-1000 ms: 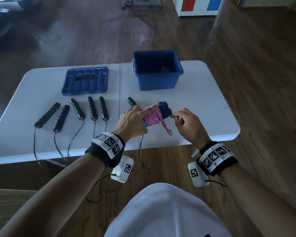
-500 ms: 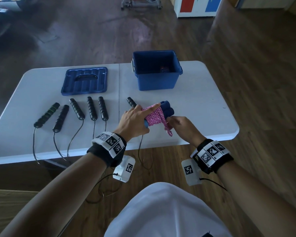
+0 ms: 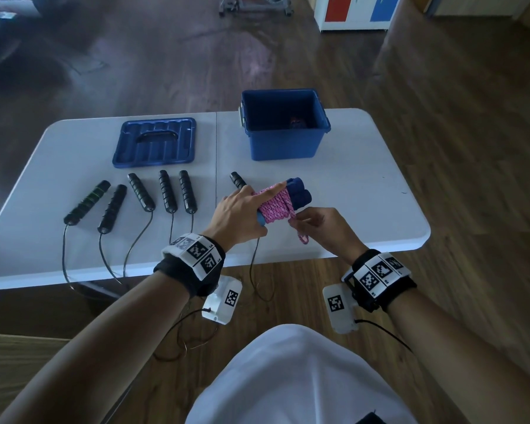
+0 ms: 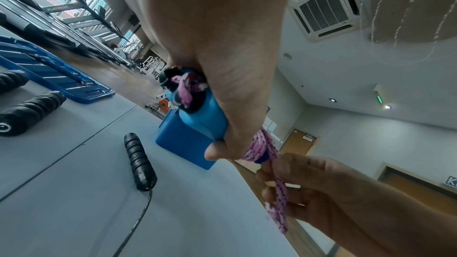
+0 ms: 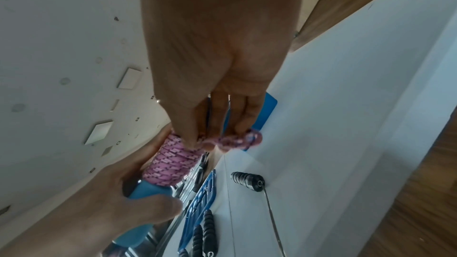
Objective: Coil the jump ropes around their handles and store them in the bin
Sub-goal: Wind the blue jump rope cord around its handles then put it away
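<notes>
My left hand (image 3: 242, 214) grips a pair of blue handles (image 3: 299, 191) with pink rope (image 3: 277, 206) coiled round them, its index finger lying straight along the coil. My right hand (image 3: 322, 223) pinches the loose pink rope end (image 3: 300, 235) hanging just below the bundle. In the left wrist view the blue handles (image 4: 202, 118) sit in my palm and the pink rope end (image 4: 280, 200) runs through the right fingers. The right wrist view shows the pink coil (image 5: 173, 161). The open blue bin (image 3: 283, 130) stands at the back of the white table (image 3: 364, 191).
The blue bin lid (image 3: 155, 142) lies at the back left. Several black jump-rope handles (image 3: 141, 192) lie in a row on the left, their cords hanging over the front edge. One more black handle (image 3: 237, 179) lies behind my left hand. Something small lies inside the bin.
My right hand has moved left, closed in under the bundle and taken hold of the hanging pink rope end. The left hand has kept its hold on the handles.
</notes>
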